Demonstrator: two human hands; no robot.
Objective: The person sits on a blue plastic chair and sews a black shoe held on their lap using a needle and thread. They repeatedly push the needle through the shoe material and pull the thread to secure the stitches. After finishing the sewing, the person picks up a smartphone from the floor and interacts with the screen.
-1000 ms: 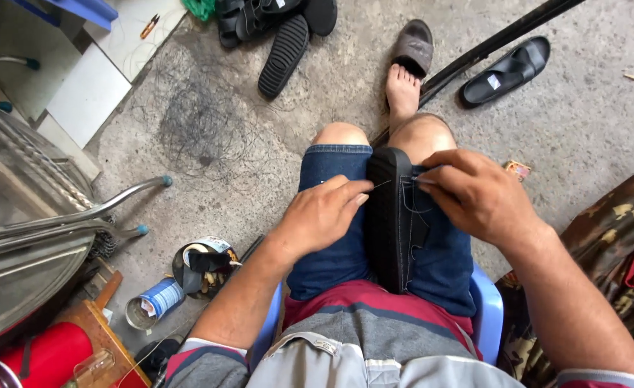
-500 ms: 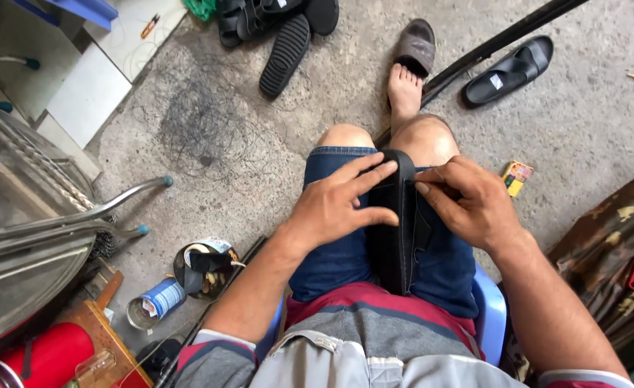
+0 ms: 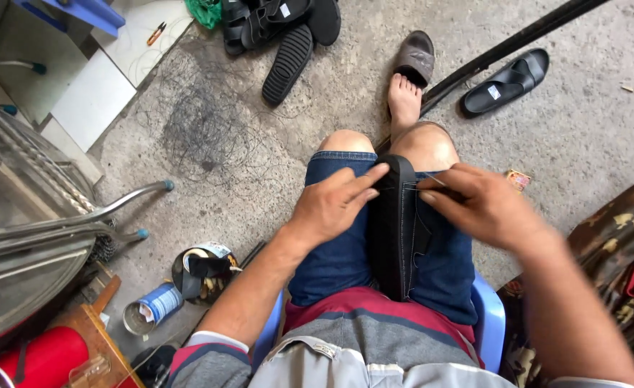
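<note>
A black sandal stands on edge between my knees, its sole toward me, with a line of pale stitching along its rim. My left hand presses flat against the sandal's left side near the top. My right hand is on the sandal's right side, its fingers pinched on a thin needle at the upper edge. I sit on a blue plastic stool in denim shorts. My bare foot rests on the concrete ahead.
Black sandals lie piled at the top. A grey slipper, a single black sandal and a long dark rod lie ahead. A metal chair frame, a tin can and a bowl of bits are at left.
My left hand has opened from a pinch at the top edge to lie flat against the sandal's side. My right hand has shifted slightly along the upper edge.
</note>
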